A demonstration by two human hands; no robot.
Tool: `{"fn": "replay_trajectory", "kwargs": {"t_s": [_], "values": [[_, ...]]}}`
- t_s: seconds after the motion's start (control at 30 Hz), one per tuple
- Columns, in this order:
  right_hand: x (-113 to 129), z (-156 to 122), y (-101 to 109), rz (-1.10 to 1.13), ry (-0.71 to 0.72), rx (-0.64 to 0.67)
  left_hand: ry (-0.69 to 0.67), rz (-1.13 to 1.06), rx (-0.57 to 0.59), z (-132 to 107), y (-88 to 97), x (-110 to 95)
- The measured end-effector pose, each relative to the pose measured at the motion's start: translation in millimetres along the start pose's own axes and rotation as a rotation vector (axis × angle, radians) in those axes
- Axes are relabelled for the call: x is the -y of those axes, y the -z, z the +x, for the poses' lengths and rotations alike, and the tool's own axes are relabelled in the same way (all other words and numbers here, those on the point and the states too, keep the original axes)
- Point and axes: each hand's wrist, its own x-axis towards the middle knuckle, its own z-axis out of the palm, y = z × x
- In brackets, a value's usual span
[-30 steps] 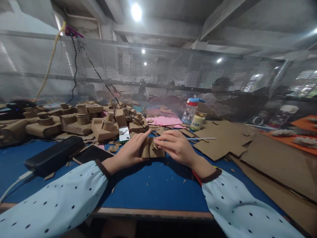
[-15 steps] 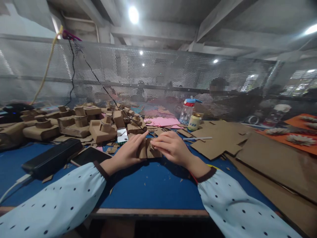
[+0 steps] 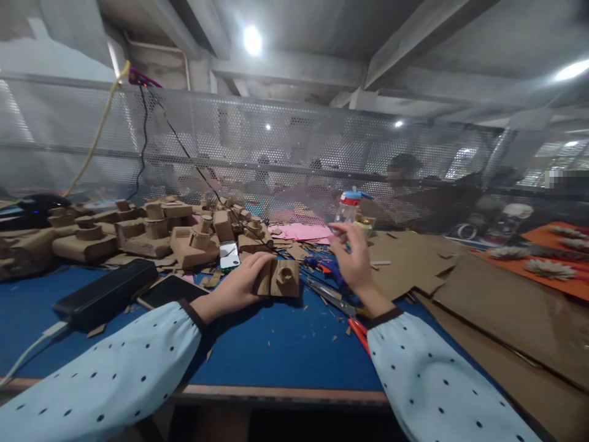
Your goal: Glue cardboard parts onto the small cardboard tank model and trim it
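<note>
My left hand (image 3: 239,279) is closed around the left side of a small cardboard box (image 3: 285,287), holding it low over the blue table. A small cardboard ring (image 3: 285,276) sits on the box's right part. My right hand (image 3: 353,255) is raised to the right of the box, fingers bent and apart, with nothing visible in them. Beside and partly behind it lies a blue glue gun (image 3: 341,279). Below that hand is a pair of scissors (image 3: 338,302) with red handles, their far handle partly hidden by my wrist.
Several cardboard models (image 3: 151,230) crowd the back left. A black power bank (image 3: 105,294) and a phone (image 3: 170,291) lie nearer. A water bottle (image 3: 348,207) stands behind my right hand. Cardboard sheets (image 3: 497,301) cover the right side. A perforated screen (image 3: 285,147) borders the back.
My right hand has left the cardboard ring and moved up and right. The ring on the box, the glue gun and the scissors now show. My left hand still holds the box.
</note>
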Motion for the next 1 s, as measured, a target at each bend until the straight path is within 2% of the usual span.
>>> {"fn": "replay_trajectory", "kwargs": {"t_s": [0.03, 0.1, 0.17, 0.27, 0.33, 0.5, 0.7, 0.87, 1.0], "values": [[-10.0, 2.8, 5.0, -0.032, -0.109, -0.048, -0.011, 0.005, -0.002, 0.2, -0.2, 0.0], [-26.7, 5.9, 13.0, -0.153, -0.312, 0.02, -0.028, 0.012, -0.005, 0.2, -1.1, 0.7], [-36.3, 5.8, 16.5, -0.356, -0.47, 0.228, -0.032, 0.014, -0.009, -0.3, -2.6, 2.5], [-40.1, 2.1, 14.6, -0.611, -0.584, 0.587, -0.02, 0.017, -0.01, -1.3, -4.4, 5.4], [-41.3, -1.1, 12.2, -0.675, -0.613, 0.704, -0.021, 0.013, -0.011, -1.7, -4.7, 6.5], [-49.4, -8.4, 10.0, -0.688, -0.644, 0.812, -0.027, 0.009, -0.002, -1.5, -3.4, 6.0], [-51.5, -14.4, 2.8, -0.578, -0.637, 0.896, 0.026, -0.035, 0.006, 0.1, -1.5, 1.6], [-50.9, -11.1, 0.3, -0.561, -0.619, 0.826, 0.089, -0.178, 0.007, 0.7, -1.3, 4.5], [-50.4, -7.2, 2.0, -0.565, -0.621, 0.706, 0.226, -0.331, 0.151, -3.2, -0.5, 11.6]]}}
